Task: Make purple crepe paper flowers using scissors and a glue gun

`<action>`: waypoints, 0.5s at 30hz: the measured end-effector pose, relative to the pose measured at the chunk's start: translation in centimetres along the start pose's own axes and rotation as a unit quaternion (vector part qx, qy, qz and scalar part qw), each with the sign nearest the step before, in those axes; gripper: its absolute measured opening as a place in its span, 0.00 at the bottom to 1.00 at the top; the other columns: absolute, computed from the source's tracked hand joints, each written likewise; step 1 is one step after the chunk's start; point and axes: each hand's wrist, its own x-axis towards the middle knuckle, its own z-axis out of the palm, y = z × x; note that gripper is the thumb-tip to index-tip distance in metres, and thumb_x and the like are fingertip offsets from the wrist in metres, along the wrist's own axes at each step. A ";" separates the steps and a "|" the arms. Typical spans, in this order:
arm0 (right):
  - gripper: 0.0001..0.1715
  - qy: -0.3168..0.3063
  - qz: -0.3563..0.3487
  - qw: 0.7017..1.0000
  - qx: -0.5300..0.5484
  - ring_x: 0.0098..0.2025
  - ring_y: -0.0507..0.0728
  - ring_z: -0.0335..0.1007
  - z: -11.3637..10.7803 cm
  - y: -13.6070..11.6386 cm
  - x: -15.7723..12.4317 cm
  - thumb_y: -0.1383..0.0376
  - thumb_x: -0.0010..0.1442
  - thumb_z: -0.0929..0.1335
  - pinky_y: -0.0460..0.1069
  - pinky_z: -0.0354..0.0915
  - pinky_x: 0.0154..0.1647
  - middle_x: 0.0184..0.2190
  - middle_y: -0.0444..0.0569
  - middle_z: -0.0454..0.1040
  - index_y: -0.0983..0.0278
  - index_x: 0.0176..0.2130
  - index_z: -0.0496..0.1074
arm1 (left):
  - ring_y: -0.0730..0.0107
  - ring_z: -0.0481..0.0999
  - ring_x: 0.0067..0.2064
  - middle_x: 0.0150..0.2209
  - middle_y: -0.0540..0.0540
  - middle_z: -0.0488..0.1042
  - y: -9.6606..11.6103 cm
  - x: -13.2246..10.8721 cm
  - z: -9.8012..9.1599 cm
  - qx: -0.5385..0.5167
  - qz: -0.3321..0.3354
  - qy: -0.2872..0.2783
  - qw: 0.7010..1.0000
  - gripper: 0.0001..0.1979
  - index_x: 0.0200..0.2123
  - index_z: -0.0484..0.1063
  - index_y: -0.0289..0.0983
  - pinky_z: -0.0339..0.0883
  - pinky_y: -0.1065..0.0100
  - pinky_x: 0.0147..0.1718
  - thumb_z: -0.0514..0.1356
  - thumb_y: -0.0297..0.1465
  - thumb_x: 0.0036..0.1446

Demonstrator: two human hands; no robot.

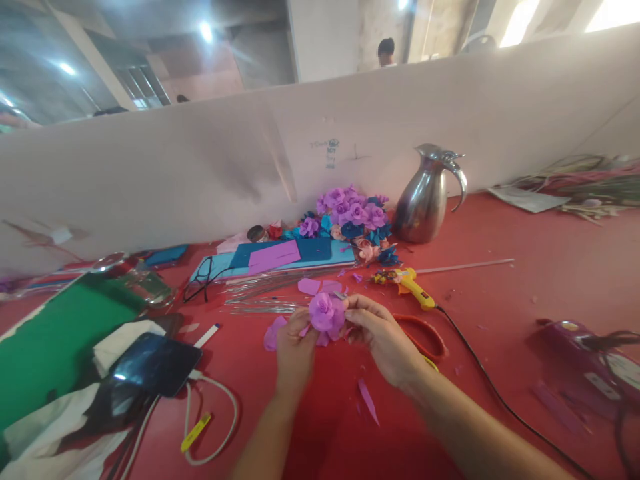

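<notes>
Holds a purple handmade rose (325, 313) between both hands, just above the red tabletop (500, 300), near the middle of the view. Pinches it from the left with the left hand (294, 347), fingers curled narrowly against the lower edge of the bloom. Grips the rose's right side with the right hand (383, 337), thumb and fingertips closed on the petals.

Works with loose purple petals (320, 287) lying just behind the rose and a pointed purple scrap (369, 400) on the table below the wrists. Has orange-handled scissors (425, 333) just beside the right hand, partly hidden by it, and a yellow glue gun (413, 285) a little farther back, cord trailing to the right. Faces a heap of purple and blue flowers (353, 217) against the white partition (150, 173), with a steel jug (425, 197) standing upright just beside the heap. Sits with a dark phone (150, 363) and a green sheet (55, 340) well off to the left.
</notes>
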 end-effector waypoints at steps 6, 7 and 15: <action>0.10 0.090 -0.110 0.989 -0.043 0.30 0.51 0.64 -0.7 0.8 0.4 0.60 0.52 0.70 0.45 0.59 0.32 0.26 0.42 0.69 0.63 0.30 0.69 | 0.66 0.71 0.31 0.22 0.49 0.73 -0.7 -0.2 -0.4 0.130 0.116 0.021 0.984 0.12 0.18 0.75 0.40 0.63 0.67 0.34 0.60 0.29 0.54; 0.09 0.089 -0.142 0.984 -0.068 0.31 0.51 0.64 -0.8 0.8 0.3 0.60 0.53 0.70 0.46 0.60 0.34 0.28 0.42 0.69 0.63 0.32 0.69 | 0.66 0.71 0.31 0.23 0.49 0.74 -0.8 -0.1 -0.4 0.153 0.132 0.033 0.979 0.12 0.19 0.75 0.40 0.63 0.67 0.34 0.61 0.30 0.54; 0.07 0.098 -0.284 0.895 -0.330 0.42 0.58 0.69 -1.0 0.1 -0.1 0.60 0.59 0.69 0.53 0.62 0.46 0.37 0.48 0.76 0.59 0.38 0.75 | 0.67 0.72 0.30 0.24 0.50 0.77 -0.8 -0.1 -0.2 0.278 0.225 0.011 0.934 0.15 0.20 0.73 0.39 0.60 0.64 0.36 0.59 0.30 0.59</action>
